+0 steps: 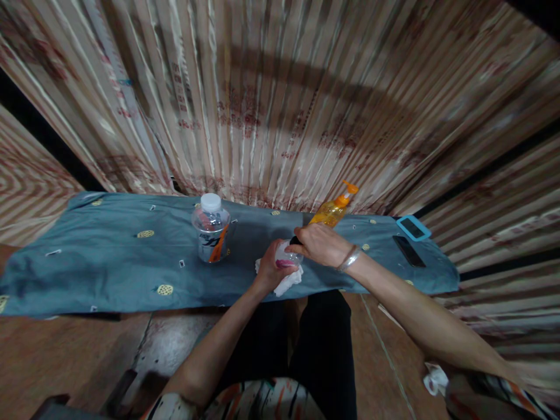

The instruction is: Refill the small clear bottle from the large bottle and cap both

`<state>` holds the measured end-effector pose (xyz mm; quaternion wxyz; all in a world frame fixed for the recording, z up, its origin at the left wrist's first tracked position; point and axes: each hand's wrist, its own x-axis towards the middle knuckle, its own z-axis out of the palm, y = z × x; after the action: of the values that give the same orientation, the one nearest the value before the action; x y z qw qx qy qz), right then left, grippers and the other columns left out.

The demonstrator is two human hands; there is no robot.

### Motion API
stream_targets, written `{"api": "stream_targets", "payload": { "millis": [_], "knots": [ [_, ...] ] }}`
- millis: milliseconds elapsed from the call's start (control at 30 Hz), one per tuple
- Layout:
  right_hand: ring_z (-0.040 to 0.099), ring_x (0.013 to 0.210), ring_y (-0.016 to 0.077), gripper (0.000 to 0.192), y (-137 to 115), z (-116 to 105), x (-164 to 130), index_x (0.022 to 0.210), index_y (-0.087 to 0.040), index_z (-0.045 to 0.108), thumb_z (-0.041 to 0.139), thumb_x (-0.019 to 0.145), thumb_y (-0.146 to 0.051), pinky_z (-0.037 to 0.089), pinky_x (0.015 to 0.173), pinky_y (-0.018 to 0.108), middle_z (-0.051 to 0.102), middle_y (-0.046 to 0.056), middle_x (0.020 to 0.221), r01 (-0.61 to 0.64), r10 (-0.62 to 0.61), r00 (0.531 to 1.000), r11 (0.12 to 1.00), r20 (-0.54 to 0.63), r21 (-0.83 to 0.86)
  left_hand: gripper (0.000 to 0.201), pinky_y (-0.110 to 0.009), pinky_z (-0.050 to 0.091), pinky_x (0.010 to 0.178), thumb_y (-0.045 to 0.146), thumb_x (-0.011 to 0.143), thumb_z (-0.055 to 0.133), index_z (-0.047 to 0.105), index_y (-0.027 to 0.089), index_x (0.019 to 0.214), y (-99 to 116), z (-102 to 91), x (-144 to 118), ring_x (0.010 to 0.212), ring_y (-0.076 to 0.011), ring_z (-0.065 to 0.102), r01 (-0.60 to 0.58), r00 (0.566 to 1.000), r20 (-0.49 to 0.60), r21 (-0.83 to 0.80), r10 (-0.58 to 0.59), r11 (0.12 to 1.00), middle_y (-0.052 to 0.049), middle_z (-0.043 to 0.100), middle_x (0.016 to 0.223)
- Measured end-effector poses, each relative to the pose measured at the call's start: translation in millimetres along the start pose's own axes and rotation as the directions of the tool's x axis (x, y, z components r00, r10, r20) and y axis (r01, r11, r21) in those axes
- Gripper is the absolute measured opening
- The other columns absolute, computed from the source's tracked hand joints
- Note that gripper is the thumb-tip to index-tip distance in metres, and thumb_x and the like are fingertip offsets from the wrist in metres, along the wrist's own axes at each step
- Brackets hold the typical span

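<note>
**Inspector:** Report the hands.

**Assistant:** The left hand sits at the near edge of the blue cloth, fingers curled shut around a white tissue and a small pinkish item; what that item is cannot be made out. The right hand lies just at 2 o'clock of the left, touching it, fingers closed on a small dark object, too hidden to identify. A metal bangle circles the right wrist.

**Inspector:** Surroundings?

**Assistant:** An orange pump bottle stands directly behind the right hand, at 12 o'clock of it, tilted in view. A clear jar with a white lid stands at 10 o'clock of the left hand, well apart, with orange items inside. At 3 o'clock of the right hand, near the cloth's right end, lie a black phone and a blue-cased device, side by side, apart from both hands.

**Inspector:** Backdrop?

**Assistant:** A striped curtain hangs behind the cloth. A second crumpled tissue lies on the floor under the right forearm.
</note>
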<state>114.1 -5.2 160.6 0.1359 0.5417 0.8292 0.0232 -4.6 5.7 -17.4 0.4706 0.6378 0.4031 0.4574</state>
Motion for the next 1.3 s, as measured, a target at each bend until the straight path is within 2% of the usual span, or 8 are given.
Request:
{"api": "stream_targets", "payload": {
  "millis": [200,300,500,633,800,933,1100,1300],
  "knots": [
    [0.068,0.090,0.0237,0.022,2.6,-0.2,-2.3,0.104,-0.012,0.063,0.054,0.090,-0.028,0.040,0.068,0.028,0.072,0.013,0.090,0.066,-0.067,0.997,0.997,0.027,0.039,0.070,-0.041,0.047,0.094,0.026,0.057,0.081,0.048,0.019,0.118,1.6,-0.3,-0.3,0.105,-0.0254,0.060,-0.011,1.000,0.017,-0.020,0.011,1.000,-0.007,0.062,0.114],
    [0.068,0.086,0.0276,0.041,0.6,-0.5,-1.2,0.091,-0.010,0.066,0.042,0.095,-0.043,0.041,0.068,0.031,0.071,0.017,0.083,-0.017,0.017,1.000,1.000,0.016,-0.026,0.072,-0.042,0.045,0.096,0.025,0.056,0.082,0.048,0.019,0.119,1.5,-0.5,-0.6,0.109,-0.0264,0.059,0.007,1.000,0.006,0.005,-0.008,1.000,-0.008,0.061,0.117],
    [0.067,0.094,0.0229,0.028,0.6,-1.1,-0.7,0.110,-0.012,0.061,0.057,0.089,-0.029,0.041,0.071,0.028,0.071,0.013,0.099,0.103,-0.101,0.995,0.993,-0.026,0.063,0.073,-0.040,0.047,0.093,0.028,0.056,0.081,0.048,0.019,0.121,0.0,-0.7,-0.5,0.106,-0.0253,0.060,0.008,1.000,0.016,0.012,-0.008,1.000,-0.007,0.062,0.114],
    [0.067,0.089,0.0268,0.036,-1.4,0.3,0.7,0.092,-0.010,0.067,0.044,0.095,-0.038,0.041,0.070,0.032,0.071,0.017,0.086,0.002,-0.002,1.000,1.000,0.003,-0.021,0.074,-0.041,0.046,0.094,0.027,0.056,0.081,0.047,0.020,0.121,0.0,-1.0,-0.8,0.107,-0.0255,0.060,0.021,1.000,0.014,0.011,-0.021,1.000,-0.006,0.061,0.116],
    [0.067,0.092,0.0244,0.026,-3.3,2.1,1.7,0.107,-0.012,0.061,0.056,0.089,-0.029,0.040,0.069,0.029,0.071,0.013,0.095,0.101,-0.100,0.994,0.995,-0.051,0.014,0.074,-0.042,0.045,0.096,0.027,0.057,0.081,0.046,0.019,0.121,3.7,-1.9,-1.1,0.107,-0.0259,0.059,0.035,0.999,0.028,-0.007,-0.035,0.999,-0.007,0.061,0.116],
    [0.068,0.087,0.0272,0.037,-4.1,3.4,1.0,0.092,-0.011,0.065,0.041,0.096,-0.038,0.040,0.067,0.032,0.071,0.016,0.084,0.009,-0.010,1.000,0.999,-0.021,-0.037,0.070,-0.042,0.046,0.095,0.024,0.056,0.081,0.048,0.021,0.118,4.3,-1.6,-0.7,0.107,-0.0253,0.059,0.028,0.999,0.019,-0.008,-0.028,1.000,-0.005,0.062,0.114],
    [0.067,0.092,0.0232,0.026,-1.5,-0.3,-1.4,0.108,-0.012,0.060,0.056,0.089,-0.030,0.040,0.070,0.028,0.071,0.013,0.097,0.086,-0.085,0.996,0.996,-0.023,0.038,0.074,-0.042,0.046,0.095,0.027,0.056,0.081,0.047,0.020,0.121,-0.5,0.1,0.0,0.109,-0.0267,0.059,0.019,1.000,0.016,-0.016,-0.019,1.000,-0.007,0.061,0.116],
    [0.067,0.093,0.0273,0.034,-1.8,-0.7,-2.4,0.103,-0.010,0.064,0.051,0.091,-0.040,0.042,0.071,0.031,0.071,0.017,0.094,-0.001,0.001,1.000,1.000,-0.013,0.017,0.076,-0.042,0.046,0.095,0.028,0.054,0.082,0.046,0.020,0.121,-2.2,0.6,0.5,0.109,-0.0266,0.059,0.017,1.000,0.004,0.007,-0.017,1.000,-0.007,0.060,0.117]
  ]
}}
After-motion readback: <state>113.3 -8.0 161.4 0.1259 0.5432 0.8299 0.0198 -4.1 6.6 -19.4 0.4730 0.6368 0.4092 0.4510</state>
